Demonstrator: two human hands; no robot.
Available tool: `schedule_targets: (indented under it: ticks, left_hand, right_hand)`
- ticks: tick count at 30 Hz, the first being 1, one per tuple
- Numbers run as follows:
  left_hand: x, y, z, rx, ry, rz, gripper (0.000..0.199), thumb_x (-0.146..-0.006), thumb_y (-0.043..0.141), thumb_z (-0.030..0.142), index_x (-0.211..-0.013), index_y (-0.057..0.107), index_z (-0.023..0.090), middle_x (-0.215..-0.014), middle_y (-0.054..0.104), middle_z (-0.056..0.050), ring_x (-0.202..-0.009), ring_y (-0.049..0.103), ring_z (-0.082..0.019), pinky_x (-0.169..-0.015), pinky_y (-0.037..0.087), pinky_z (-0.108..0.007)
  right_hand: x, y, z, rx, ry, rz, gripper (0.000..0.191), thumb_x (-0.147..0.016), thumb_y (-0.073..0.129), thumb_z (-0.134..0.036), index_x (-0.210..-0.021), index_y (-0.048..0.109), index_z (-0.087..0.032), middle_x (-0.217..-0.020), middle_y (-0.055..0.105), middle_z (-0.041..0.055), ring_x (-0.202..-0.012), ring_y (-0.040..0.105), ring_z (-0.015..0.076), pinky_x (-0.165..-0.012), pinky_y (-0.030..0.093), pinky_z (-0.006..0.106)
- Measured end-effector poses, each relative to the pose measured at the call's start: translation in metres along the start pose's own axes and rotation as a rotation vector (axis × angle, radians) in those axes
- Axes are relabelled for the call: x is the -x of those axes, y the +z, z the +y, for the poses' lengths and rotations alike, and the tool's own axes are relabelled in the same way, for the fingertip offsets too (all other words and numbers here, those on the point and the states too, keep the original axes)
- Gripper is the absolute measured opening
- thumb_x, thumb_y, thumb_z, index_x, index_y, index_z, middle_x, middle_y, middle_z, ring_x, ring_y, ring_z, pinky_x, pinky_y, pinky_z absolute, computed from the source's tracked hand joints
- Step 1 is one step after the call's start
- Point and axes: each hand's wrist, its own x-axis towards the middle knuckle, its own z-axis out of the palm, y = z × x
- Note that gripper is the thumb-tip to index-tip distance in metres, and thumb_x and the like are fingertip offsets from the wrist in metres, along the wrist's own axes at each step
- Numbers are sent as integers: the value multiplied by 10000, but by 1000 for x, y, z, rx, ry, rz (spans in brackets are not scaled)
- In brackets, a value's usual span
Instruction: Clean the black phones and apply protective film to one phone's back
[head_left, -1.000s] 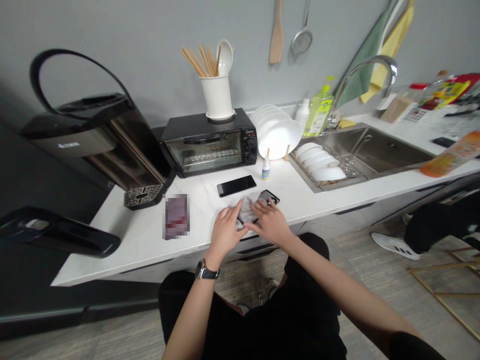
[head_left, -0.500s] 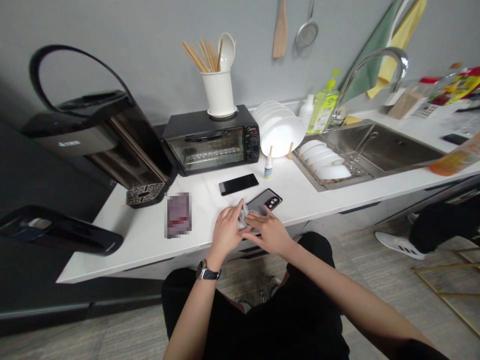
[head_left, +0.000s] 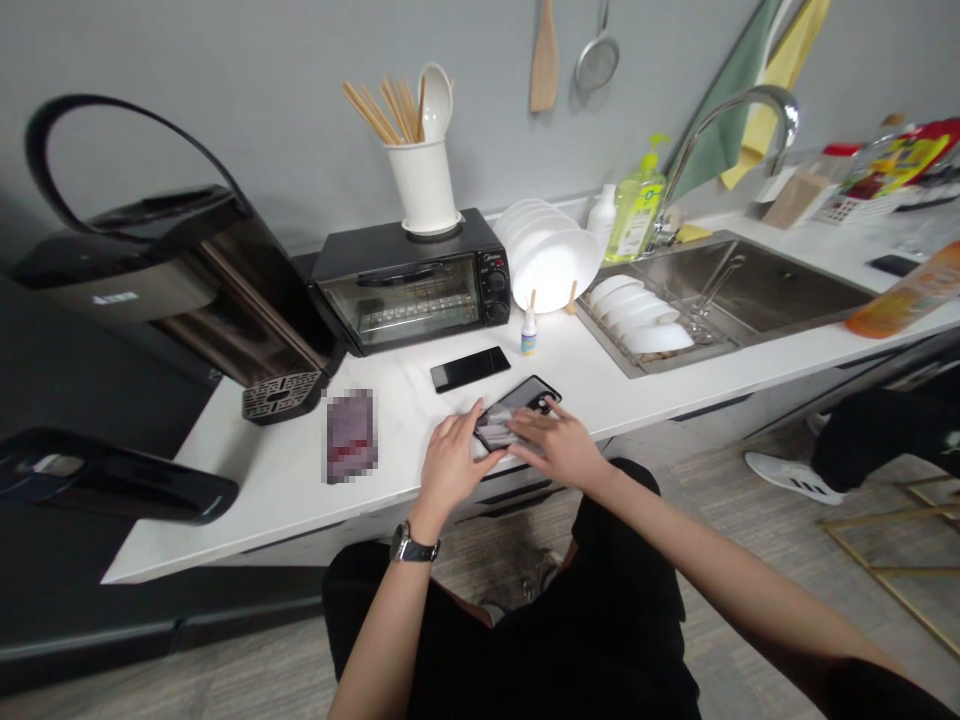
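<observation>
Wiping seems underway, its finish unclear — left hand (head_left: 451,457) part-closed, steadying the phone (head_left: 531,389) by its left end; right hand (head_left: 564,447) loosely open, fingers pressing the cloth (head_left: 496,427) on the phone.

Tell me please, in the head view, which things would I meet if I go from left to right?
Tall black machine → white utensil holder → phone with its camera lenses up → green soap bottle → tap → orange bottle.

head view | worn at head height | faces forward and down | counter within arm's reach (head_left: 405,440)
</observation>
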Motion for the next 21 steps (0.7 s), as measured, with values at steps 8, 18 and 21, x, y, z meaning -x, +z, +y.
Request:
schedule_targets:
  ticks: [8,18,21]
  left_hand:
    - [0,2,0,-39,0,2,859,-925,745,482,-1631,315,246,-1370,663,-119,-1231,595,-312,-1067,493,-465]
    - [0,2,1,-23,5,1,849,-935,739,423,-1642,295,268,-1331,673,-112,-1223,587,-316,-1063,489,-473]
    - [-1,1,1,-20,-2,4,867,-916,756,463,-1634,312,268,-1366,656,-115,-1230,580,-317,-1078,485,-476]
  right_hand:
    - [-1,2,3,-5,-120,-25,616,-1023,544,-627,-1415,648,-163,-1440,671,158,-1374,609,296,-1230,380,514]
    - [-13,8,-6,-31,-30,7,554,-1040,529,-602,-1394,665,-199,-1432,681,136,-1374,607,294,-1234,365,538]
    - [-18,10,-9,79,171,88,552,-1065,491,-561,-1374,669,-139,-1432,665,200,-1386,588,358,-1229,313,635]
